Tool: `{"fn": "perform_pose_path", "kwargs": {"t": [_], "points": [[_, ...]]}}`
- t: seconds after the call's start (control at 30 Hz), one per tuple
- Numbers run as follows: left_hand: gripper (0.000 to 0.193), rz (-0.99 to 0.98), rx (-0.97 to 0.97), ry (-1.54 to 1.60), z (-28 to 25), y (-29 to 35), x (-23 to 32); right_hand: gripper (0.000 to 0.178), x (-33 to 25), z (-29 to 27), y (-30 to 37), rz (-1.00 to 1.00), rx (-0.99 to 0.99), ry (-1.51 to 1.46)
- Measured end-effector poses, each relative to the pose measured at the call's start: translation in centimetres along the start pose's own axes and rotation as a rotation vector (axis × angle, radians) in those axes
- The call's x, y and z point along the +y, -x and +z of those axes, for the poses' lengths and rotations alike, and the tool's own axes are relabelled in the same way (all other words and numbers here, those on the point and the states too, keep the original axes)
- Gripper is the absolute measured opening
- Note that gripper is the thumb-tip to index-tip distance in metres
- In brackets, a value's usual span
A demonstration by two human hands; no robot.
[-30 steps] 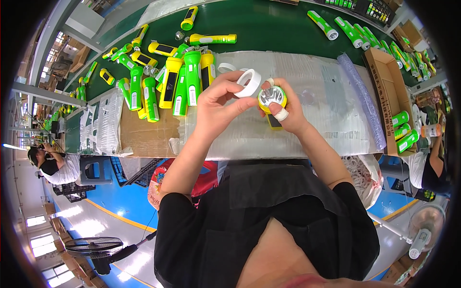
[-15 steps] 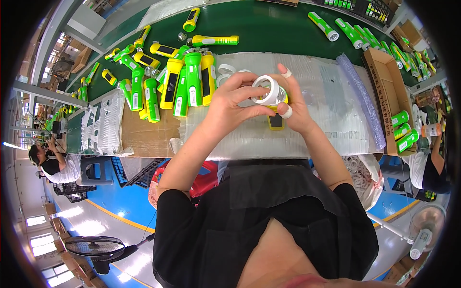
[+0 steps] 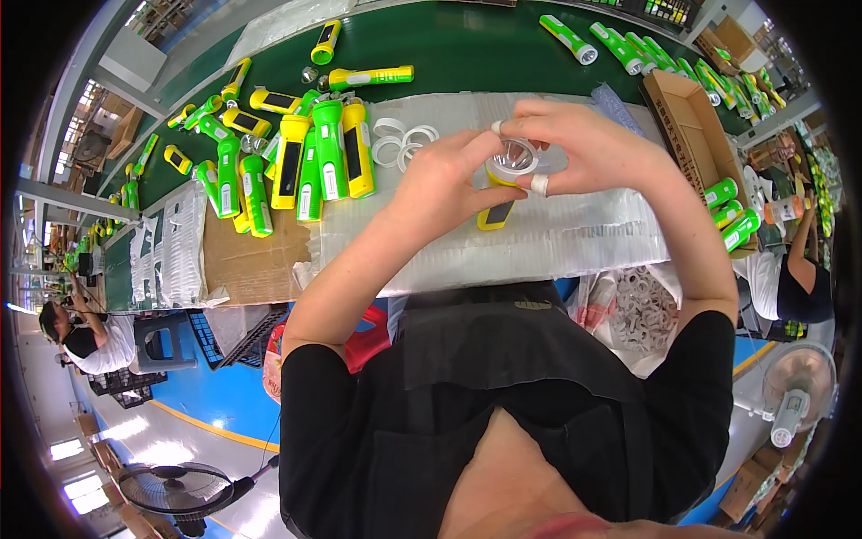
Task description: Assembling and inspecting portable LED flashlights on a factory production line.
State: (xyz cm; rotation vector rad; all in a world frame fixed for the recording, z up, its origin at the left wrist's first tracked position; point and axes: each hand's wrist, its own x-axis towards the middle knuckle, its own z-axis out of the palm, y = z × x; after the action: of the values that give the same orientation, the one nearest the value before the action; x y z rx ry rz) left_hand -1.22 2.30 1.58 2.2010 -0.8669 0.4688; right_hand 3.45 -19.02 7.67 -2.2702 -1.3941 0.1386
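Note:
A yellow flashlight with a dark panel [image 3: 496, 216] is held head-up over the wrapped table between my two hands. Around its clear, shiny lens sits a white ring [image 3: 536, 161]. My left hand [image 3: 449, 180] grips the flashlight's head from the left, thumb below and fingers above. From the right, my right hand [image 3: 575, 148] curls over the ring, its thumb and fingertips pressed on the rim; white covers show on some fingertips. Several loose white rings [image 3: 387, 151] lie just left of my left hand. Beyond them is a pile of green and yellow flashlights [image 3: 329, 162].
Green flashlights [image 3: 568, 39] line the far right of the green belt [image 3: 467, 54]. An open cardboard box [image 3: 691, 126] holding flashlights stands at the right. Below the table edge sits a bag of white rings [image 3: 633, 310]. People work at both sides; a fan [image 3: 175, 490] stands lower left.
My right hand has turned over from beside the flashlight to close on its rim. The white ring, tilted above the head before, now lies around the lens. The view has shifted slightly.

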Motion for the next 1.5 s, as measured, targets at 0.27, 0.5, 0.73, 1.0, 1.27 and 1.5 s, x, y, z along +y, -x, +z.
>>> {"fn": "perform_pose_path", "kwargs": {"t": [0.27, 0.5, 0.73, 1.0, 1.27, 1.5], "points": [[0.042, -0.015, 0.012, 0.047, 1.0, -0.1, 0.0, 0.038, -1.0, -2.0, -1.3, 0.058, -0.24, 0.098], [0.04, 0.011, 0.006, 0.117, 1.3, -0.3, -0.5, 0.04, -0.6, -1.0, -1.0, 0.132, -0.141, 0.065], [0.039, -0.007, 0.051, 0.066, 1.8, -0.9, -0.9, 0.043, -1.6, 0.3, -2.3, 0.632, -0.039, 0.26], [0.038, 0.01, 0.061, 0.082, 2.2, -1.3, -0.8, 0.05, 0.1, 0.3, -1.5, 0.425, -0.016, 0.301], [0.039, -0.007, 0.081, 0.124, 2.8, -1.4, -0.8, 0.046, 1.0, 1.0, -0.4, 0.419, 0.119, 0.142], [0.04, -0.185, 0.114, 0.495, 3.5, 0.6, -3.8, 0.073, 2.2, 14.8, 2.7, 0.359, 0.609, -0.828]]}}
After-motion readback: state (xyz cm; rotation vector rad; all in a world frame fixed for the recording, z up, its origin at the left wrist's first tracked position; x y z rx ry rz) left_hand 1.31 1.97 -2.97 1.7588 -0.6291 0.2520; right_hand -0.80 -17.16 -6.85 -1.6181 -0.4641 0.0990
